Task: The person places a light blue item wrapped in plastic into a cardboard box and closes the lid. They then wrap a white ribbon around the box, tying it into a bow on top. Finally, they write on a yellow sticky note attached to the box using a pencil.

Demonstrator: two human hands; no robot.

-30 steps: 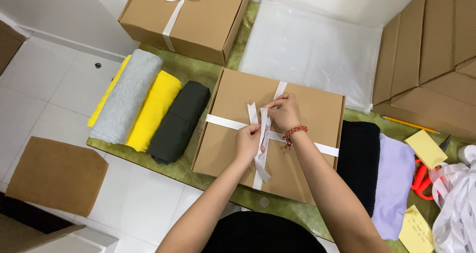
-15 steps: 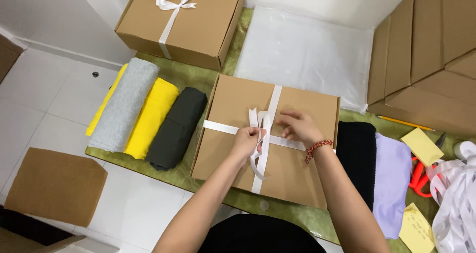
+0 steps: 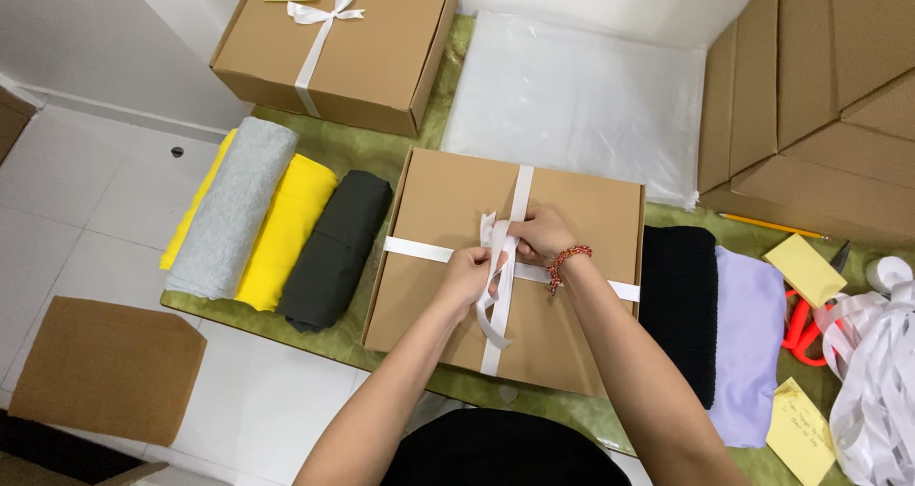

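Pinching the white ribbon where its two bands cross, we work with both hands at the middle of the brown cardboard box in front of us. Our left hand is closed on the ribbon's loops on the left of the crossing, and our right hand, with a red beaded bracelet at the wrist, is closed on the ribbon just beside it, the two hands touching. One band runs near to far over the lid, the other left to right, and a loose loop hangs toward the near edge. The box lies flat on a green mat. To its left lie three rolled cloths: grey, yellow and dark. To its right lie a black folded cloth and a lilac one. Far left stands a second box already tied with a bow. Orange scissors and loose ribbon lie at the right.
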